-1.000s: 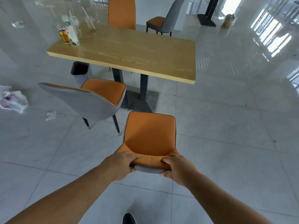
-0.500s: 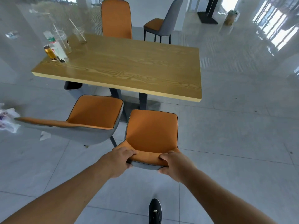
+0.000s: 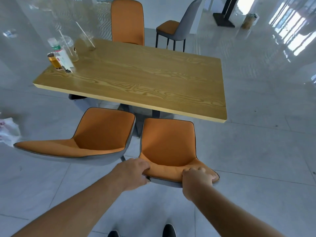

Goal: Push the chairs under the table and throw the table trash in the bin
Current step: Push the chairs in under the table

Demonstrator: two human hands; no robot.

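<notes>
L hand (image 3: 133,173) + R hand (image 3: 198,178) grip chair (image 3: 168,142) back | table (image 3: 136,79) edge straight ahead, just past seat front

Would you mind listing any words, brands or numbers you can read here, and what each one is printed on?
None can be read.
Bottle: green label band, print too blurred.
Carton: red and dark marks, too small to read.
Gold can: no print can be made out.
Table and chairs: no print visible.
</notes>
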